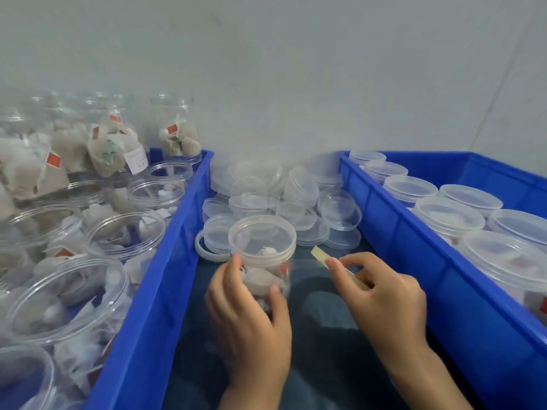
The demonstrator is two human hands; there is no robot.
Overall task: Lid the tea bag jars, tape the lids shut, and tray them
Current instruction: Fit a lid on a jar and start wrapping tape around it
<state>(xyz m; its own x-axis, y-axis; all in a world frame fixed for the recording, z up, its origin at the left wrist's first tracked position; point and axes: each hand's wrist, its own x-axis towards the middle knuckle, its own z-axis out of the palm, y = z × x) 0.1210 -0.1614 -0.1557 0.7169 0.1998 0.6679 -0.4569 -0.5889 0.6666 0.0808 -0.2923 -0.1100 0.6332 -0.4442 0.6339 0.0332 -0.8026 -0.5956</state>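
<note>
My left hand (248, 318) grips a clear jar of tea bags (263, 261) that has a translucent lid (262, 236) on top. It holds the jar upright over my lap, between the two blue trays. My right hand (381, 294) pinches a yellowish strip of tape (321, 253) just right of the jar, apart from it. A heap of loose lids (284, 202) lies behind the jar. The left blue tray (165, 247) holds several open jars of tea bags (124, 232). In the right blue tray (393, 232) stand several lidded jars (447, 216).
A plain grey wall (296, 84) rises close behind the trays. A white ring (204, 247) lies beside the lids, left of the held jar. Dark fabric (319, 335) shows below my hands between the tray walls.
</note>
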